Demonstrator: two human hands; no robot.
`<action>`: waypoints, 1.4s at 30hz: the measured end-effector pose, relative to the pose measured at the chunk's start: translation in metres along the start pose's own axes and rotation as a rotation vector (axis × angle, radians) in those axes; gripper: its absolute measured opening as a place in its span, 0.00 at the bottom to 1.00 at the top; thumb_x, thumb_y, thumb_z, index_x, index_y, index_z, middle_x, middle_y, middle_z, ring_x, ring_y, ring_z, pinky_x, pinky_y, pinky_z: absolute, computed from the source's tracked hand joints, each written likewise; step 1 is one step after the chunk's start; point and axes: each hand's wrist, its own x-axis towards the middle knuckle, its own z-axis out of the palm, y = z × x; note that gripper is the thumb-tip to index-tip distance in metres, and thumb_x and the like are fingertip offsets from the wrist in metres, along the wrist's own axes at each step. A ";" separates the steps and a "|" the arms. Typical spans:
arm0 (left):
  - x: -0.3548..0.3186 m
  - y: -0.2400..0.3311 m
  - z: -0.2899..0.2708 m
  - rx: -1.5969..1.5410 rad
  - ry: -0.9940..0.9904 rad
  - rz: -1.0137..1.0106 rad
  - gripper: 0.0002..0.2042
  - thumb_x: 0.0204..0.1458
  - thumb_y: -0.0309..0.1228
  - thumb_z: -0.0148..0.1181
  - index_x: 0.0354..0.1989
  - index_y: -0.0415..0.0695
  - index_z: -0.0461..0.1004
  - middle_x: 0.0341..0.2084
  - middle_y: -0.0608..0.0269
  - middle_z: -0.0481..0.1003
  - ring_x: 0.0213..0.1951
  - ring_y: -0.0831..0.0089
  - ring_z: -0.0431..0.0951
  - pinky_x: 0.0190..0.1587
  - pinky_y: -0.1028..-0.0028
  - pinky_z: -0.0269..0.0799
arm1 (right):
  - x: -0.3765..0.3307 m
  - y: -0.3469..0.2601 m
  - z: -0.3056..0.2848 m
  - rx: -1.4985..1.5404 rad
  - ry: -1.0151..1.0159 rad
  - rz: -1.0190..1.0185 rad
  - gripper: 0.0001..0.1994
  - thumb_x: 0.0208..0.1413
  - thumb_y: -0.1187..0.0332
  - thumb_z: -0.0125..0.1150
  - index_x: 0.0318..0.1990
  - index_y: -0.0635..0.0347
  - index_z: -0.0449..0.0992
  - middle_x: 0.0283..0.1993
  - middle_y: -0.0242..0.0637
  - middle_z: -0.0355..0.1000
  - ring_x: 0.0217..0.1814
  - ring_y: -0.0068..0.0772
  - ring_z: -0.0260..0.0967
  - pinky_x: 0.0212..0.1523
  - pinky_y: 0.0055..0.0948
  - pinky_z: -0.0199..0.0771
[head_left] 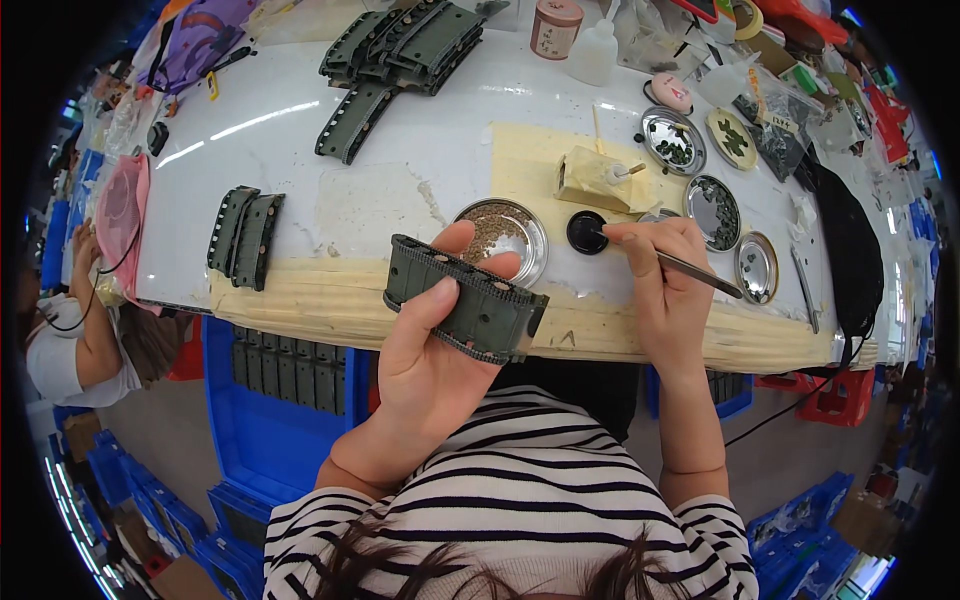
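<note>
The left hand (425,365) keeps in its grip a dark green, curved plastic piece with toothed long edges (488,318); it is in front of the body, above the near edge of the white table (300,150). The thumb presses one face and fingers support behind, perhaps so that the piece stays steady and its outer side faces the eyes. The right hand (672,280) has a narrow grip on slim metal tweezers (712,281), whose tip points into a small, round black dish (580,241); I cannot tell if it touches. A round metal dish with brown grains (544,244) stands nearby, probably for short reaching.
</note>
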 end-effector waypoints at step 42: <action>0.005 -0.007 0.011 0.158 0.183 -0.043 0.15 0.57 0.25 0.50 0.53 0.44 0.62 0.49 0.51 0.71 0.49 0.69 0.74 0.51 0.69 0.75 | -0.005 -0.042 -0.014 0.536 -0.162 -0.116 0.07 0.54 0.75 0.55 0.37 0.66 0.78 0.38 0.42 0.77 0.41 0.35 0.73 0.43 0.28 0.71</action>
